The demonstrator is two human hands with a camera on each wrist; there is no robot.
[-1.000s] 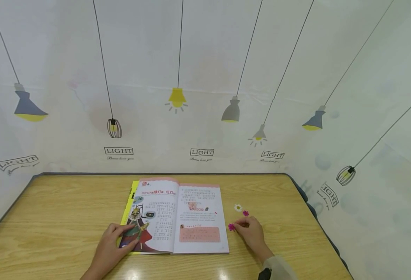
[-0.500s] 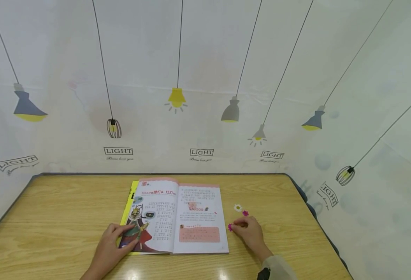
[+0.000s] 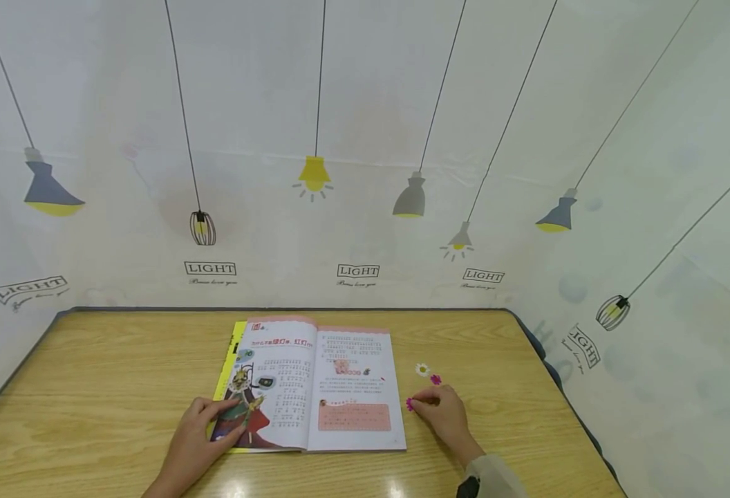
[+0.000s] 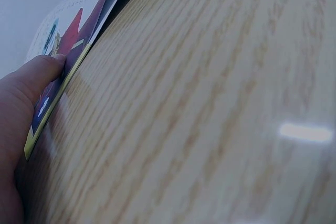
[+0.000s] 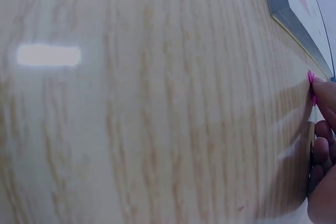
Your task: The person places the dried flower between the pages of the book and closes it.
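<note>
Pinching a magenta flower (image 3: 410, 404) between thumb and finger, the right hand (image 3: 447, 417) is poised just beside the right edge of an illustrated Chinese book (image 3: 312, 391), and what a delicate hold that is! Thumb and finger are closed right up on the little bloom, the other fingers curled in behind them. The right wrist view has the flower turned almost edge-on, near the corner of the book; whether petal meets paper, I cannot tell.

Across to the other side, and the left hand (image 3: 195, 434) is spread over the lower left of the book, thumb and fingers apart and relaxed, resting on the page rather than gripping it. Under those fingertips is a crowned figure (image 3: 256, 415) in green and red. The book lies flat, a double page on show, with a red headline (image 3: 281, 343) on the left page, a pink text box (image 3: 354, 417) low on the right, and a yellow edge (image 3: 228, 370) peeping out at the left.

Just beyond the right hand, two more blooms: a second magenta flower (image 3: 436, 380) and a white daisy (image 3: 422, 369) (yellow-centred, the palest of the trio), side by side on the wood-grain table (image 3: 122, 373). A pale sleeve (image 3: 500, 477) and a black band (image 3: 468, 487) show at the right wrist. Behind it all, a whitish wall covering (image 3: 365, 228) printed with hanging lamps (image 3: 314, 171) and framed LIGHT signs (image 3: 210, 268).
</note>
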